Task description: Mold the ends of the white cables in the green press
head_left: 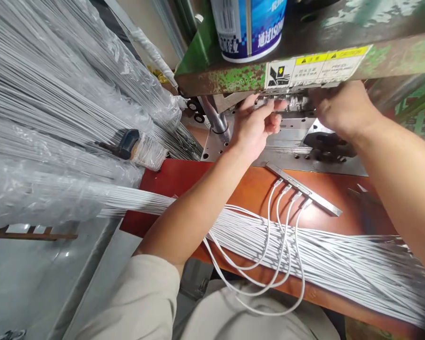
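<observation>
My left hand (257, 123) reaches under the upper plate of a press, its fingers loosely bent and apart beside the metal die (292, 103). Nothing shows in its fingers. At the right end of the die is my right hand (343, 109), smeared and dark, with its fingers hidden. On the orange-red table surface (246, 186) in front of the press lies a slim metal bar fixture (304, 189). Several white cables (269, 222) have their connector ends set in a row along it, and their loops hang over the table's front edge.
A thick bundle of white cables (326, 257) runs across the table. Plastic-wrapped cable bundles (67, 89) fill the left, with a dark-handled brush (141, 148) by them. Overhead, a blue-and-white can (250, 28) stands on the green press plate (233, 78), which bears a warning label (315, 66).
</observation>
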Demonstrator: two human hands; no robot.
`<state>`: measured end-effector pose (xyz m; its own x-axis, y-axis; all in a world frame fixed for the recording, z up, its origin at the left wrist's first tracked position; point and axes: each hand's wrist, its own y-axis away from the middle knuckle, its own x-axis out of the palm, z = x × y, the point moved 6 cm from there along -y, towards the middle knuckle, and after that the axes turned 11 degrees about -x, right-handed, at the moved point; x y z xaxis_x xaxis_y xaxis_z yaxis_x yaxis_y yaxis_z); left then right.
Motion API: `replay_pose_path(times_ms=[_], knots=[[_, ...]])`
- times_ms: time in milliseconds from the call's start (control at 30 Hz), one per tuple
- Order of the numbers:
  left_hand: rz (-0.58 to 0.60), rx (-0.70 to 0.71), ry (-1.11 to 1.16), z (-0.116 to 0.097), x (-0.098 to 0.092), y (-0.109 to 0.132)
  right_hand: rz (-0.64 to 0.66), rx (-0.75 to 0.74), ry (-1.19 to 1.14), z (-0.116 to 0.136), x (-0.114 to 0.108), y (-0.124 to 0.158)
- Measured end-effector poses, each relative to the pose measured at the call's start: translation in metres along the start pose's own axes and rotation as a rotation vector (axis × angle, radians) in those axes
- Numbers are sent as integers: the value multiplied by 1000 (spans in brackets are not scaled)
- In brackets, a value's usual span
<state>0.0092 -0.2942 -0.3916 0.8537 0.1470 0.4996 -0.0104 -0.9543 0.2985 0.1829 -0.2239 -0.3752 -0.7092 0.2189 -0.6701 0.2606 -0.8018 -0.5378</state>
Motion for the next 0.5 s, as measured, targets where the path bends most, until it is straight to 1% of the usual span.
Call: replay_pose_path(times_ms=[67, 133, 233, 333, 433, 500], knots=[[-21, -60, 79, 2, 4, -10, 6, -2, 31, -5, 5, -7], [-29, -94, 101, 1, 9, -16, -35, -51, 46, -2, 2, -6], [-7, -67, 39, -4, 17, -15, -123, -103, 61, 3, -9, 7], [-48, -34, -62, -10, 20, -11, -174, -65, 120, 7, -22, 38], [-82, -30, -151, -13, 18, -6, -200, -19, 203, 18, -43, 86], [-56, -33, -229, -11, 16, 3, -187, 16, 216, 26, -56, 119]])
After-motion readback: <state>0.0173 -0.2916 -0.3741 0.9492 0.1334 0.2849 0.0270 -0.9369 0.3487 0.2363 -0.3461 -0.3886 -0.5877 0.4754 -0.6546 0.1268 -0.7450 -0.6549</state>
